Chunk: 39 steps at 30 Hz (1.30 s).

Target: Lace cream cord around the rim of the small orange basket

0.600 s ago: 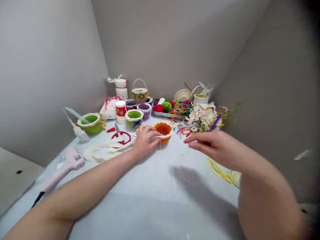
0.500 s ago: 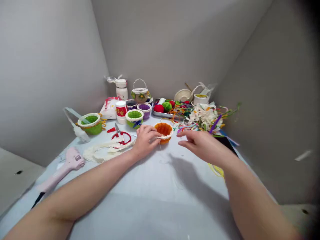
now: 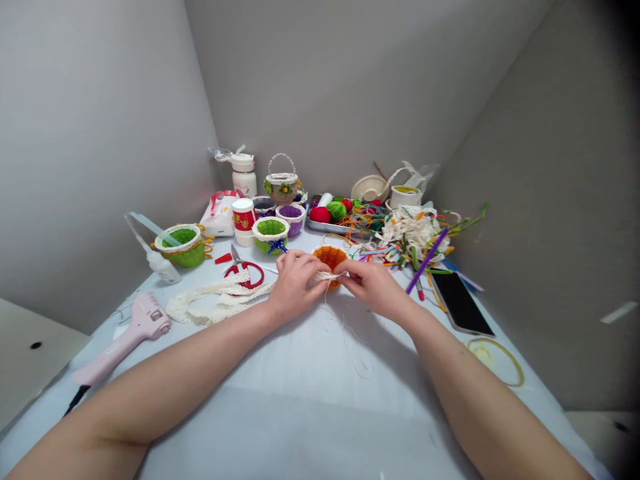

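A small orange woven basket [image 3: 330, 256] stands on the table, its front partly hidden by my hands. My left hand [image 3: 296, 283] is closed at the basket's front left, pinching a white strip that looks like lace trim [image 3: 329, 275]. From the right, my right hand [image 3: 373, 285] pinches the same strip between thumb and forefinger. The strip runs across the front of the basket, between both hands. Thin loose threads [image 3: 345, 320] hang below it onto the table. A longer length of cream lace [image 3: 200, 303] lies left of my left hand.
Red-handled scissors [image 3: 244, 275] and a pink glue gun [image 3: 145, 320] lie left. Behind are a green basket [image 3: 271, 230], a purple basket [image 3: 291, 217] and a metal tray [image 3: 325, 227] of yarn. A phone [image 3: 463, 303] and a scrap pile [image 3: 413, 233] are at right.
My right hand has moved left to the front of the basket and now pinches the white strip. My left hand stays at the basket. The phone at right has come into fuller view.
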Each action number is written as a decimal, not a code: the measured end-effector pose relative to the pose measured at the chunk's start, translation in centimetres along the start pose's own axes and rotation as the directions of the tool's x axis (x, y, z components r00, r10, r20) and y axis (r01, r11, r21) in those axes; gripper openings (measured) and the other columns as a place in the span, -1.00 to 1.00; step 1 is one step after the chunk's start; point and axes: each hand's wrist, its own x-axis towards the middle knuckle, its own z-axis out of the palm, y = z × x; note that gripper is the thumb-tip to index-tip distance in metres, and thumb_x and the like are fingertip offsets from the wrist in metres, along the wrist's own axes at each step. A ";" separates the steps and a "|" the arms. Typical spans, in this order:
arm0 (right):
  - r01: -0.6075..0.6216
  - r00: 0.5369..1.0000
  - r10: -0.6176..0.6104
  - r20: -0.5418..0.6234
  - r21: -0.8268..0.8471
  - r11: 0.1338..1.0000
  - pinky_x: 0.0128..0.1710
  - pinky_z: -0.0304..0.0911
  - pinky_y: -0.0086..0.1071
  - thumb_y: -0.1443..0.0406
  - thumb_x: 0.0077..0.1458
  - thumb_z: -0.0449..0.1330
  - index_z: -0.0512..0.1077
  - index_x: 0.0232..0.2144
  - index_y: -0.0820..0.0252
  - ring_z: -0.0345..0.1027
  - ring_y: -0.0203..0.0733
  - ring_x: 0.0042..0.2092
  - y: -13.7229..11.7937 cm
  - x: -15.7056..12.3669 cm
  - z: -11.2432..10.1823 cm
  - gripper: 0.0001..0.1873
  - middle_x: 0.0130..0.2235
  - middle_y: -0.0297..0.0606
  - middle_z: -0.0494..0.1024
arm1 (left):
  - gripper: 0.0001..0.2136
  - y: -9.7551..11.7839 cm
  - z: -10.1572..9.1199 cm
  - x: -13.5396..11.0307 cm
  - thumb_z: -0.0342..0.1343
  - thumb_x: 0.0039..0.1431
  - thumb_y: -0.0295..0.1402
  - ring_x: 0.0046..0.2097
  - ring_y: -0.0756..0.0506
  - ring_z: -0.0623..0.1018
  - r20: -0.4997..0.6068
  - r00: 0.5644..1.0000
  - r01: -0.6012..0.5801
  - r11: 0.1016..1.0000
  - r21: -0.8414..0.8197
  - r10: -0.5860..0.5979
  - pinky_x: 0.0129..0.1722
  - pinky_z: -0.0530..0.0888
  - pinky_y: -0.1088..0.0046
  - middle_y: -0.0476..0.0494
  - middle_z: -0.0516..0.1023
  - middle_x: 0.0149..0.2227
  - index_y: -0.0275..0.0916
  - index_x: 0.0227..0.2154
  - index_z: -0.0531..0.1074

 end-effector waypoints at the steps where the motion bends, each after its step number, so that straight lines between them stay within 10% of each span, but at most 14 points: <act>1: 0.004 1.000 -0.004 0.009 0.010 1.000 -0.38 0.05 -0.48 0.37 0.13 0.11 0.50 -0.29 0.17 0.24 -0.36 -0.48 0.2 0.0 -0.1 -0.85 -0.43 -0.35 0.53 | -0.87 -0.1 0.0 0.0 0.21 0.20 -0.28 -0.03 -0.18 0.35 0.005 1.000 -0.011 1.000 0.006 0.011 -0.07 0.17 0.20 -0.07 0.57 -0.16 -0.11 -0.20 0.54; 14: -0.305 0.952 0.305 -0.011 -0.015 0.952 -0.48 -0.04 -0.43 0.19 0.02 0.18 0.47 -0.42 0.17 0.09 -0.34 -0.55 -1.9 -0.2 -1.5 -0.83 -0.61 -0.44 0.28 | -0.89 -0.3 0.0 0.2 0.17 0.23 -0.29 -0.04 -0.19 0.35 0.031 0.999 -0.027 0.999 0.045 0.026 -0.06 0.16 0.16 -0.09 0.57 -0.17 -0.07 -0.24 0.59; 20: -0.384 0.903 0.375 -0.207 0.001 0.923 -0.46 -0.02 -0.43 0.17 0.03 0.18 0.45 -0.29 0.17 0.15 -0.31 -0.52 -3.5 -0.7 -1.7 -0.77 -0.59 -0.44 0.32 | -0.87 -0.3 0.0 0.2 0.16 0.23 -0.28 -0.03 -0.19 0.34 0.045 0.999 -0.021 0.999 0.050 0.018 -0.05 0.16 0.14 -0.11 0.57 -0.16 -0.09 -0.24 0.59; 25: -0.387 0.909 0.352 0.224 0.135 0.912 -0.48 -0.01 -0.43 0.15 -0.08 0.25 0.53 -0.41 0.19 0.14 -0.34 -0.52 -2.7 -0.8 0.9 -0.76 -0.59 -0.41 0.34 | -0.86 -0.4 0.1 0.3 0.13 0.25 -0.29 -0.04 -0.19 0.35 0.053 0.998 -0.022 0.999 0.043 0.020 -0.04 0.16 0.13 -0.11 0.57 -0.19 -0.09 -0.26 0.60; 31: -0.550 0.828 0.349 0.439 0.513 0.659 -0.62 -0.17 -0.47 0.17 -0.08 0.20 0.41 -0.52 0.21 -0.10 -0.43 -0.60 -2.3 -0.2 0.4 -0.79 -0.61 -0.49 0.18 | -0.85 -0.5 0.1 0.3 0.12 0.27 -0.28 -0.04 -0.19 0.34 0.038 0.998 -0.044 0.997 0.064 0.041 -0.06 0.15 0.14 -0.12 0.57 -0.19 -0.09 -0.26 0.60; 35: -0.567 0.821 0.494 0.287 0.519 0.640 -0.66 -0.23 -0.47 0.14 -0.02 0.18 0.40 -0.48 0.18 -0.16 -0.41 -0.63 -0.4 0.0 -2.9 -0.78 -0.67 -0.52 0.06 | -0.85 -0.4 0.0 0.4 0.12 0.27 -0.26 -0.05 -0.18 0.35 0.064 0.997 -0.039 0.997 0.069 0.035 -0.05 0.14 0.14 -0.11 0.58 -0.21 -0.08 -0.21 0.59; 39: -0.477 0.867 0.497 -0.036 0.229 0.848 -0.60 -0.08 -0.46 0.12 0.07 0.14 0.42 -0.52 0.21 0.08 -0.35 -0.58 1.9 -0.1 -3.5 -0.71 -0.64 -0.39 0.26 | -0.84 -0.3 0.1 0.4 0.12 0.27 -0.26 -0.04 -0.18 0.35 0.064 0.997 -0.035 0.997 0.074 0.030 -0.04 0.13 0.15 -0.11 0.57 -0.20 -0.09 -0.22 0.59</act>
